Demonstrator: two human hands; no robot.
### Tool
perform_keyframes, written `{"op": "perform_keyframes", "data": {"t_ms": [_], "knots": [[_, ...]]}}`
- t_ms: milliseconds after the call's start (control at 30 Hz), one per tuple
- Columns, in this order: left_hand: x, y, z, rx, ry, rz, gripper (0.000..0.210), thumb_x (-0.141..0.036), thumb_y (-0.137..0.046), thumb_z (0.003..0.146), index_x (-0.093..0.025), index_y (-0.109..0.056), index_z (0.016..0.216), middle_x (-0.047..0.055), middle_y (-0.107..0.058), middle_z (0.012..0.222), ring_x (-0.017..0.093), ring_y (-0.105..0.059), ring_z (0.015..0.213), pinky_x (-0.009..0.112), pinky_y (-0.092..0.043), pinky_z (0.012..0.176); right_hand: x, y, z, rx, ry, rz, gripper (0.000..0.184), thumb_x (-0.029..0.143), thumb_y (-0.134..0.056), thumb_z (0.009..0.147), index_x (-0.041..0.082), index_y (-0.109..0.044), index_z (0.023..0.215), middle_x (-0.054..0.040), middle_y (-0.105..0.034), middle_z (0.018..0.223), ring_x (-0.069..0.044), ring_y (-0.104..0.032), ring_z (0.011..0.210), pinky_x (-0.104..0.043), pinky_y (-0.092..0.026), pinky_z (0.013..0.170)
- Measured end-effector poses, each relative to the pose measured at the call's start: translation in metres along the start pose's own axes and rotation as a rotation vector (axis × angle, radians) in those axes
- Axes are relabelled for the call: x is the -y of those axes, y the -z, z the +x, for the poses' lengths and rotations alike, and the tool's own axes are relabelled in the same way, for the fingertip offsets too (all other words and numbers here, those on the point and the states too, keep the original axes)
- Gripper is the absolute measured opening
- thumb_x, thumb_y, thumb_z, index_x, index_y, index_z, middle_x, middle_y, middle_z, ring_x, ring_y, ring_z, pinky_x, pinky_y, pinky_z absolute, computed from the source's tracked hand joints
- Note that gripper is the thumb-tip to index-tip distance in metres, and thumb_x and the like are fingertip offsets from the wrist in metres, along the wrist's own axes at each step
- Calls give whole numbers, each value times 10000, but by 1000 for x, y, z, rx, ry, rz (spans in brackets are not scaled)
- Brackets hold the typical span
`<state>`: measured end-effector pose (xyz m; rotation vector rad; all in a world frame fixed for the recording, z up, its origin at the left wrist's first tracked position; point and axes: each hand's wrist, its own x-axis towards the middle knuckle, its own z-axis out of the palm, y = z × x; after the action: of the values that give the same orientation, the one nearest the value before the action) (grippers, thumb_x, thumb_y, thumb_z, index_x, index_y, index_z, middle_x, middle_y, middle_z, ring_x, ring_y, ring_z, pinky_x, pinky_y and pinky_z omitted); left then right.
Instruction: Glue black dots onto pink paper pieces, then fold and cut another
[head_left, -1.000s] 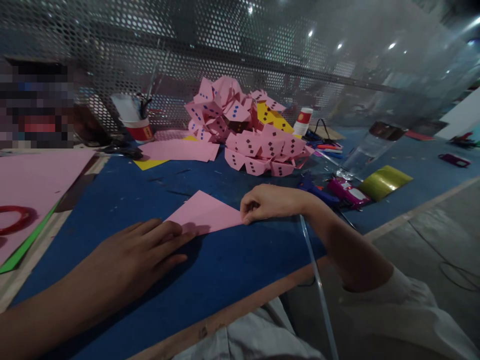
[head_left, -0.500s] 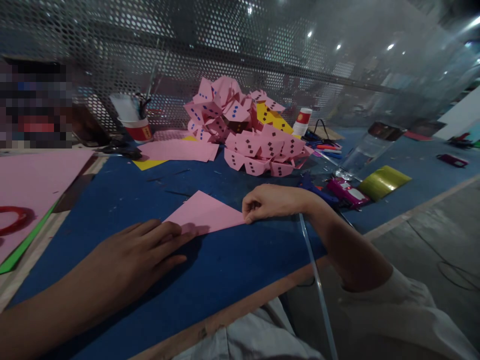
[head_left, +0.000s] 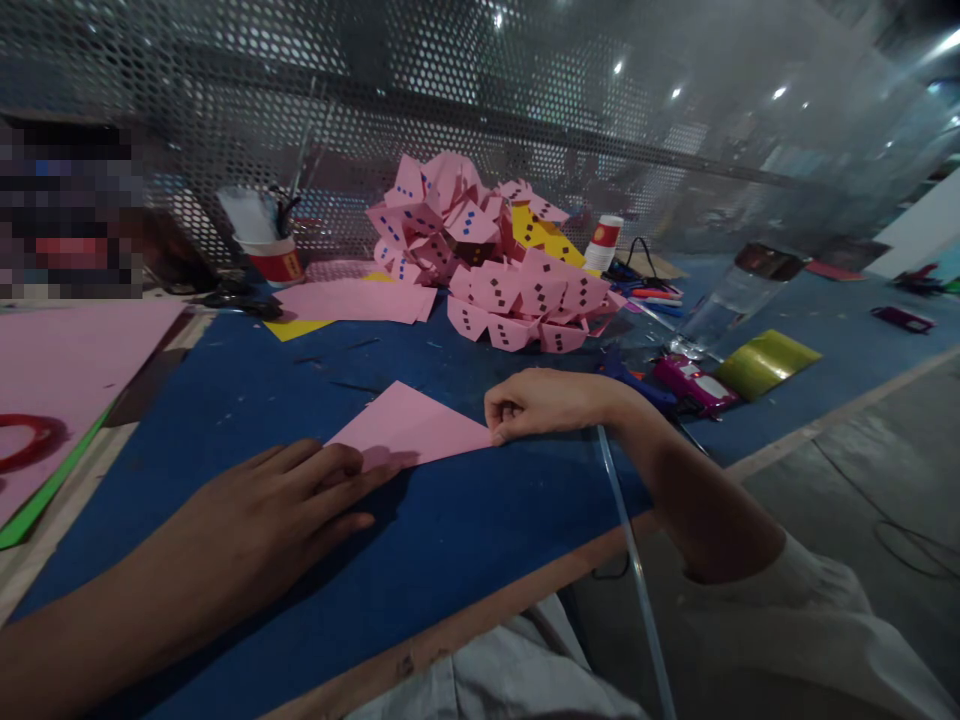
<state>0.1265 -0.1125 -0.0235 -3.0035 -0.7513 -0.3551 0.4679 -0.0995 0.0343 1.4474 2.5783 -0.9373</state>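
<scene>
A sheet of pink paper [head_left: 409,425], folded into a triangle, lies flat on the blue tabletop with its point away from me. My left hand [head_left: 281,510] rests over its left end, fingers stretched out and the index finger laid along the near edge. At the right corner, my right hand [head_left: 536,405] is closed in a pinch on the paper; the exact fingertip contact is partly hidden. A clear glue stick [head_left: 634,560] runs from under my right wrist past the table's front edge.
Behind stand pink folded-paper shapes [head_left: 529,300] with dark diamonds. A tilted-looking glass bottle [head_left: 739,300], a blue glue gun [head_left: 637,385] and a yellow tape roll [head_left: 769,365] are at right. Red-handled scissors [head_left: 30,440] lie on pink sheets at left; a paper cup [head_left: 276,262] holds tools.
My left index fingertip has slid a little to the right along the paper's near edge. My right hand stays at the corner.
</scene>
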Motion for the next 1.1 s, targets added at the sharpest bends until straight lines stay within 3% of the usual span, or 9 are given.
{"op": "perform_keyframes", "data": {"t_ms": [133,700,900,1100], "knots": [[1,-1,0,50,-42,57,604,-426,-450,1087,-425,-234,1651,35,-731,1181,231,-672,968,374,-532,862,3,2,-2,15,-36,-20,187,360,-723,885,180,-691,926,-21,-709,892,-138,-594,741,-243,-346,602],[2,-5,7,12,-52,-26,519,-419,-487,1072,-382,-423,1586,69,-707,1089,228,-664,903,356,-522,811,7,5,-5,58,-18,12,147,227,-669,891,168,-695,1023,-19,-682,889,-143,-598,760,-235,-383,613],[0,-9,6,-32,-72,-11,424,-421,-484,1073,-305,-563,1473,75,-712,1136,246,-653,950,378,-508,825,16,-14,9,-174,186,190,97,208,-654,921,179,-691,1005,-45,-688,1064,-170,-639,941,-263,-469,819],[0,-12,6,-25,-95,40,401,-419,-465,1081,-288,-577,1443,76,-713,1178,250,-636,962,396,-504,827,31,-43,26,-296,219,-12,71,237,-664,928,188,-711,948,-37,-683,973,-181,-598,930,-305,-404,845]]}}
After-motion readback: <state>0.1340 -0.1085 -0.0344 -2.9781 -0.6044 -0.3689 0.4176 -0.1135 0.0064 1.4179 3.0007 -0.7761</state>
